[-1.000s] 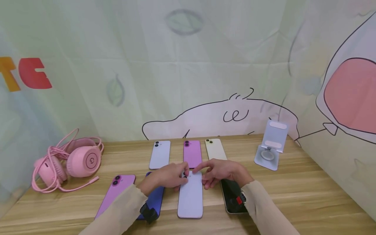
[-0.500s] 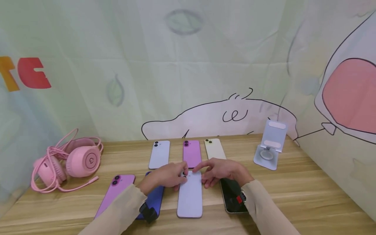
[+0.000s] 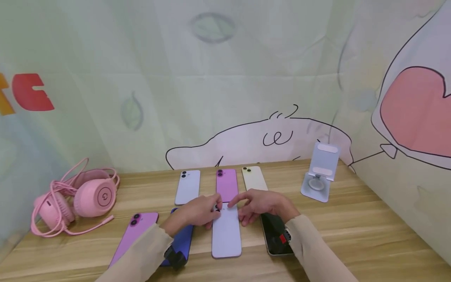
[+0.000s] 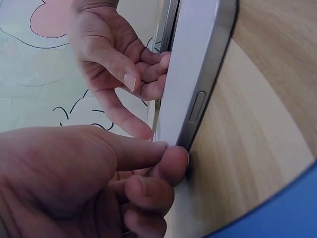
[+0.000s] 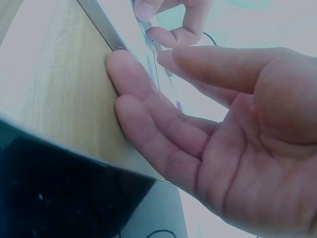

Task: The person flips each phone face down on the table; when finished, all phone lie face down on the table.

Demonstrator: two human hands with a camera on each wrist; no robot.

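A pale lavender phone (image 3: 226,239) lies back-up on the wooden table (image 3: 275,266), in the middle of the near row. My left hand (image 3: 197,211) pinches its far left corner beside the cameras, thumb above and index finger at the side, as the left wrist view shows on the phone's edge (image 4: 198,106). Reaching from the other side, my right hand (image 3: 264,204) has its index fingertip at the far edge of the phone; the lower fingers (image 5: 133,79) rest loosely by its right side. Part of the camera area is hidden by the left hand.
A pink phone (image 3: 135,231), a blue phone (image 3: 183,243) and a black-screened phone (image 3: 273,231) flank it. Behind lie white (image 3: 188,186), magenta (image 3: 227,184) and cream (image 3: 254,178) phones. Pink headphones (image 3: 95,197) sit left, a folding phone stand (image 3: 322,164) right.
The head view has shifted slightly, moving the scene a little to the left. Both hands keep their places at the lavender phone.
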